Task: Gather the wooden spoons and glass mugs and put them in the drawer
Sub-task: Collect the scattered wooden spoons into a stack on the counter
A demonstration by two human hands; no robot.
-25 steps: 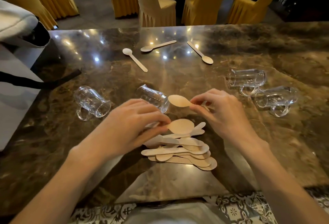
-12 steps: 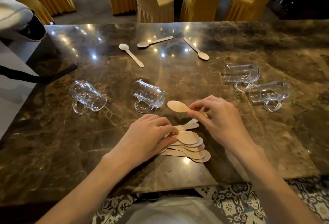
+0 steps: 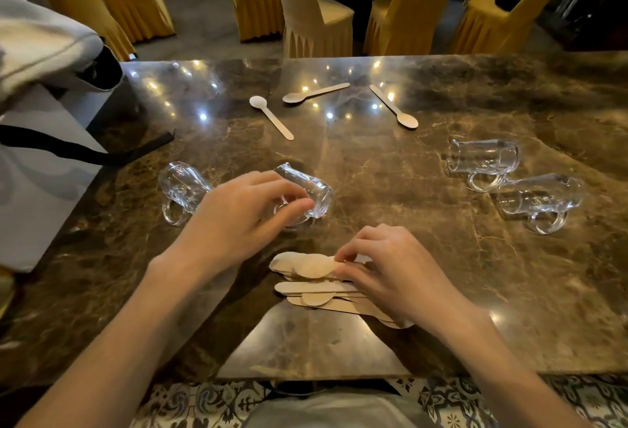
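Note:
A pile of wooden spoons (image 3: pixel 316 291) lies on the marble table (image 3: pixel 390 189) close to its near edge. My right hand (image 3: pixel 390 271) pinches the top wooden spoon (image 3: pixel 314 266) by its bowl end and holds it on the pile. My left hand (image 3: pixel 244 213) reaches over a glass mug (image 3: pixel 317 195) lying on its side, fingers over it and thumb in front. Another glass mug (image 3: pixel 183 189) lies to its left. Two more mugs (image 3: pixel 486 159) (image 3: pixel 540 200) lie at the right. Three loose spoons (image 3: pixel 272 118) (image 3: pixel 316 92) (image 3: pixel 394 106) lie farther back. No drawer is in view.
Yellow-covered chairs (image 3: pixel 316 20) stand beyond the table's far edge. A pale bag (image 3: pixel 44 43) sits at the left, and its black strap (image 3: pixel 85 152) reaches onto the table corner. Patterned floor (image 3: pixel 204 397) shows below the near edge.
My left hand left the spoon pile and moved up to the middle glass mug. My right hand brought its spoon down onto the pile.

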